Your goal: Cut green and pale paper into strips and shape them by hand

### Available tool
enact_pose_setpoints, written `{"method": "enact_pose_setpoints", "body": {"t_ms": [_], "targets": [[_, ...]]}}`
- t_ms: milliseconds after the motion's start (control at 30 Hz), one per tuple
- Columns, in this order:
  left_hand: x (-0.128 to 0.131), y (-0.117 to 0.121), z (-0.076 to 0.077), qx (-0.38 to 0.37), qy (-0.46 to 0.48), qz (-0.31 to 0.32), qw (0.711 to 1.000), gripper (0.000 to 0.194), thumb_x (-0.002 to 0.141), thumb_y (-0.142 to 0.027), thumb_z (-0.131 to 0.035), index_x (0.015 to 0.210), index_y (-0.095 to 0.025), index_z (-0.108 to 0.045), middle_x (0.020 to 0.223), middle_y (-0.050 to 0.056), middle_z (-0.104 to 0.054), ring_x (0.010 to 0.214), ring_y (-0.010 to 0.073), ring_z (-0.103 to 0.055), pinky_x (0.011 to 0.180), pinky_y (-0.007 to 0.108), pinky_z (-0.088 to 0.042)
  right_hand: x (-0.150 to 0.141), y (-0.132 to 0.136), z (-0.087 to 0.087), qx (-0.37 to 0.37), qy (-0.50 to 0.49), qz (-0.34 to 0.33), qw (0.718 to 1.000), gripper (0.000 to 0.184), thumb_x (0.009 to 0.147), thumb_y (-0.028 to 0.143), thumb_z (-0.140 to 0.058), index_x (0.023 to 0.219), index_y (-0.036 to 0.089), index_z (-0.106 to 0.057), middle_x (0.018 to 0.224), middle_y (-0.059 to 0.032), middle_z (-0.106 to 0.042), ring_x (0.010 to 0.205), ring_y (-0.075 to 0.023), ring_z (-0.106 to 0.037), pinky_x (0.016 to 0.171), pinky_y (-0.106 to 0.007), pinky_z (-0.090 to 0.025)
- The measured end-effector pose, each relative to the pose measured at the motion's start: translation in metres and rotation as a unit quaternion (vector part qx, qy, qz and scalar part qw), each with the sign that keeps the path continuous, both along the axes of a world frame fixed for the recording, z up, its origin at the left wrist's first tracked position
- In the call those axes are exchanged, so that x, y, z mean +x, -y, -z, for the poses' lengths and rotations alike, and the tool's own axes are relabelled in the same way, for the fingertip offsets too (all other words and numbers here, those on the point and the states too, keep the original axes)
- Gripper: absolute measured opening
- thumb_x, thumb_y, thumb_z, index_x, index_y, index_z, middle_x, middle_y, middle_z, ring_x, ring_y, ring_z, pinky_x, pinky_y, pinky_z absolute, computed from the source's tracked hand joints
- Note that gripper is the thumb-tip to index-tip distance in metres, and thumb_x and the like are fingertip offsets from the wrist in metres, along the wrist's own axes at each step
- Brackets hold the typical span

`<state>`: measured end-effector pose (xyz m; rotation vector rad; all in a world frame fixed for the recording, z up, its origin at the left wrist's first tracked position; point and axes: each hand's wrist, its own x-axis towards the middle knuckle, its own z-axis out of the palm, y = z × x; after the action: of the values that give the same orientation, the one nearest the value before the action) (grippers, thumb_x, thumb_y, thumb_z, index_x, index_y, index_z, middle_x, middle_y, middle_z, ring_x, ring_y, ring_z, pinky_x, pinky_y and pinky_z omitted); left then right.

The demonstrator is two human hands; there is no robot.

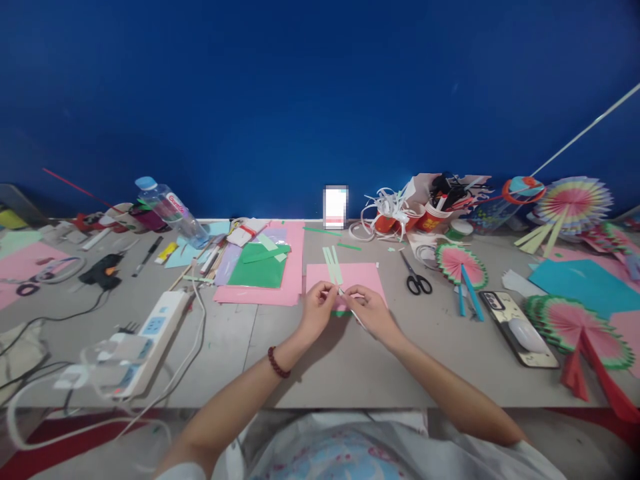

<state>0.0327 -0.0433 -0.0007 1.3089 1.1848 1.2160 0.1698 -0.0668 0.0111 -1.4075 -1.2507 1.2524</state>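
Note:
Over a pink paper sheet [373, 273], my left hand [320, 305] and my right hand [370, 310] meet with fingertips pinched together. A thin white strip [359, 321] shows between them and trails under my right hand, which grips it. Pale green paper strips [332, 264] stick out beyond my left fingertips, which close at their lower end; the exact contact is too small to make out. A dark green paper edge [341, 313] peeks out below the hands. Black-handled scissors [418, 280] lie to the right, apart from both hands.
Left of the hands are green paper [260, 268] on pink sheets, a white power strip [157, 340] with cables, a glue gun [103, 270] and a leaning bottle [173, 210]. To the right lie paper fans [460, 263], a phone [520, 333] with a mouse [526, 335], and cups of tools [435, 217].

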Motion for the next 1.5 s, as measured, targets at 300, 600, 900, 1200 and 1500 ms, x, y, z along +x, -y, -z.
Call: {"method": "enact_pose_setpoints", "body": {"t_ms": [300, 600, 900, 1200, 1500], "targets": [[0.0001, 0.0003, -0.0020, -0.151, 0.131, 0.015, 0.980, 0.035, 0.066, -0.048, -0.072, 0.062, -0.015, -0.061, 0.056, -0.001, -0.058, 0.053, 0.0100, -0.052, 0.054, 0.022, -0.040, -0.0011, -0.0016, 0.0006, 0.003, -0.009, 0.000, 1.000, 0.027, 0.075, 0.047, -0.061, 0.076, 0.020, -0.057, 0.046, 0.0071, -0.042, 0.037, -0.0073, -0.035, 0.037, -0.020, -0.022], [-0.0007, -0.0003, -0.0067, -0.139, 0.133, 0.049, 0.980, 0.037, 0.063, -0.052, -0.074, 0.067, -0.016, -0.069, 0.066, 0.003, -0.067, 0.061, 0.0142, -0.059, 0.060, 0.026, -0.048, 0.0010, -0.0026, 0.0042, -0.004, -0.021, -0.006, 1.000, 0.032, 0.075, 0.051, -0.062, 0.075, 0.020, -0.057, 0.046, 0.0060, -0.046, 0.037, -0.0076, -0.037, 0.036, -0.020, -0.024], [-0.0027, -0.0015, -0.0051, -0.077, 0.073, 0.041, 0.994, 0.027, 0.069, -0.041, -0.070, 0.060, -0.016, -0.066, 0.061, 0.001, -0.063, 0.061, 0.0133, -0.055, 0.060, 0.025, -0.043, 0.0000, -0.0020, 0.0012, -0.001, -0.014, -0.008, 1.000, 0.035, 0.074, 0.054, -0.063, 0.074, 0.019, -0.057, 0.047, 0.0058, -0.046, 0.039, -0.0085, -0.040, 0.038, -0.020, -0.024], [-0.0035, -0.0023, -0.0055, -0.092, 0.064, 0.045, 0.993, 0.030, 0.067, -0.044, -0.071, 0.057, -0.016, -0.063, 0.059, 0.000, -0.060, 0.059, 0.0123, -0.051, 0.056, 0.024, -0.039, -0.0001, -0.0019, -0.0018, -0.012, -0.024, -0.013, 1.000, 0.033, 0.073, 0.051, -0.064, 0.072, 0.019, -0.057, 0.046, 0.0062, -0.044, 0.038, -0.0073, -0.038, 0.036, -0.019, -0.022], [-0.0026, -0.0021, -0.0092, -0.121, 0.096, 0.047, 0.987, 0.033, 0.064, -0.048, -0.072, 0.058, -0.016, -0.065, 0.058, 0.000, -0.060, 0.057, 0.0113, -0.049, 0.057, 0.024, -0.040, 0.0020, -0.0029, 0.0024, -0.050, -0.051, -0.008, 0.997, 0.039, 0.070, 0.057, -0.065, 0.075, 0.019, -0.057, 0.046, 0.0072, -0.044, 0.037, -0.0062, -0.034, 0.036, -0.019, -0.021]]}}
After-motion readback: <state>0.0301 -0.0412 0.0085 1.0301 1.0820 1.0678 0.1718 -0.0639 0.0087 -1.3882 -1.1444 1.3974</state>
